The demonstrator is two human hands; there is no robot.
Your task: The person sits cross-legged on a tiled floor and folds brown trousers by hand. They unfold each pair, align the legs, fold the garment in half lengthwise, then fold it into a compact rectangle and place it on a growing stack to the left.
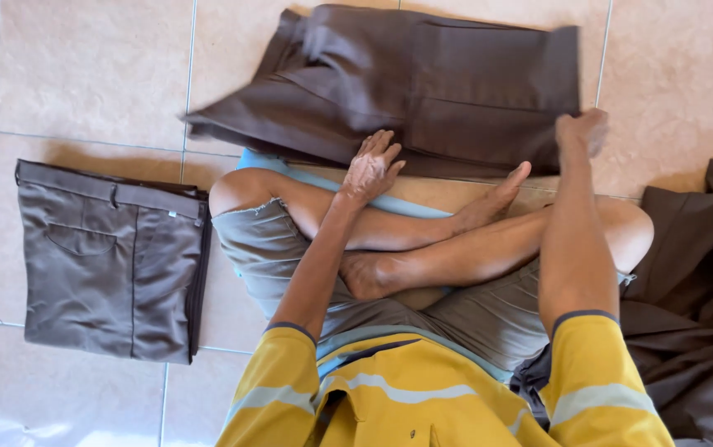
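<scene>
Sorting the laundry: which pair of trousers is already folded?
The grey trousers on the left, a neat stack; both hands are on the dark brown pair.

The person wears a yellow short-sleeved shirt (423,397) with pale grey bands and dark-edged cuffs, and frayed grey-green shorts (267,248); the feet are bare.

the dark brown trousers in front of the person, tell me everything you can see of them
The dark brown trousers look like smooth woven cloth, folded over into a broad, flat shape on the tiled floor ahead of the crossed legs. Seams and creases run across them. The left edge lifts slightly, casting a shadow. The left hand rests spread on the near edge; the right hand pinches the right corner.
</scene>
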